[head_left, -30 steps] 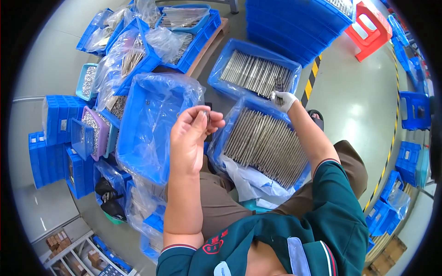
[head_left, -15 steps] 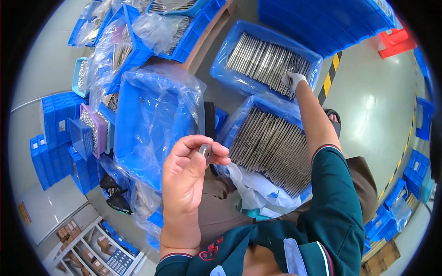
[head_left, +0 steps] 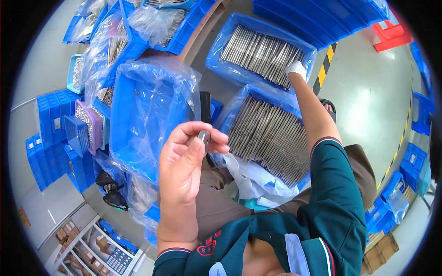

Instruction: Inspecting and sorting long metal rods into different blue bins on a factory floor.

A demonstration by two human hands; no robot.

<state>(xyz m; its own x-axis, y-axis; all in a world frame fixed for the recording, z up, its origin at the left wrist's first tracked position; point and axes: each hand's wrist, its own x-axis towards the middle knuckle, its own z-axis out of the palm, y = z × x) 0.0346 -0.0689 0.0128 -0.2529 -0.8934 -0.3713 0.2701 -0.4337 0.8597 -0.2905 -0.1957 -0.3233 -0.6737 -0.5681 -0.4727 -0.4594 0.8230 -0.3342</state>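
Observation:
My bare left hand [head_left: 186, 156] is raised in front of my lap, thumb and fingers closed on a small grey metal ring [head_left: 204, 138], which I see nearly edge-on. My right hand [head_left: 296, 70], in a white glove, reaches out to the far blue bin [head_left: 211, 60]. It is at the right end of the packed row of slim metal strips [head_left: 258, 53] in there; its fingers are hidden, so I cannot tell whether they grip one. Closer to me, a second plastic-lined blue bin [head_left: 223, 120] holds tight rows of similar metal strips [head_left: 269, 138].
Left of my hand is a blue bin lined with clear plastic [head_left: 154, 158]. Farther left are a purple basket of small shiny parts [head_left: 95, 131], a turquoise basket [head_left: 72, 76] and stacked blue crates [head_left: 48, 156]. A red stool [head_left: 391, 37] stands at the far right.
The whole view has shifted slightly. My right hand's fingers, visible on the strips before, are now out of sight behind the glove's back. My left hand keeps hold of the ring.

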